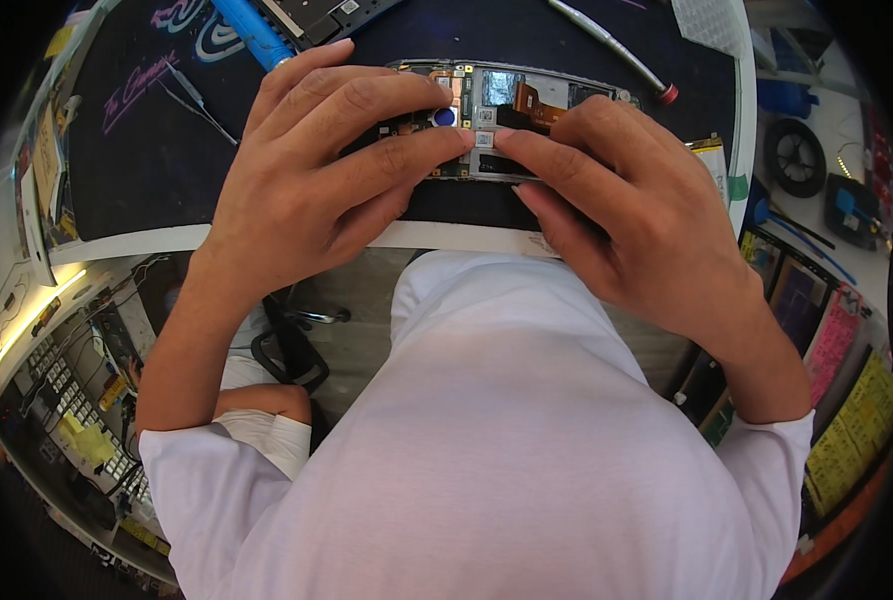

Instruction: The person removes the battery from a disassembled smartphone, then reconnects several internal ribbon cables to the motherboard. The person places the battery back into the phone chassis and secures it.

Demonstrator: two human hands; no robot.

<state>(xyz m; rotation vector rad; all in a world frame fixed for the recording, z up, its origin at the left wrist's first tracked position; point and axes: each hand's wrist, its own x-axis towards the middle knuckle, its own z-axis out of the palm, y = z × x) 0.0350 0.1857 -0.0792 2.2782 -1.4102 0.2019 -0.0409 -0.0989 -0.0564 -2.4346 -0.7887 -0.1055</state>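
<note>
An opened phone lies on the dark work mat, its circuit board and metal frame bare. My left hand reaches over the phone's left part, index and middle fingertips on the board beside a round blue-violet spot. My right hand is at the right part, its index fingertip pressed near small pale labelled parts in the middle. The right thumb is close to the near edge. An orange-brown flex cable stands up beside the right index finger. Both palms hide some of the phone.
A screwdriver with a red end lies beyond the phone. Tweezers rest on the left, near a blue tool and a dark device part. A battery-like piece is by the right edge. Another person's arm shows lower left.
</note>
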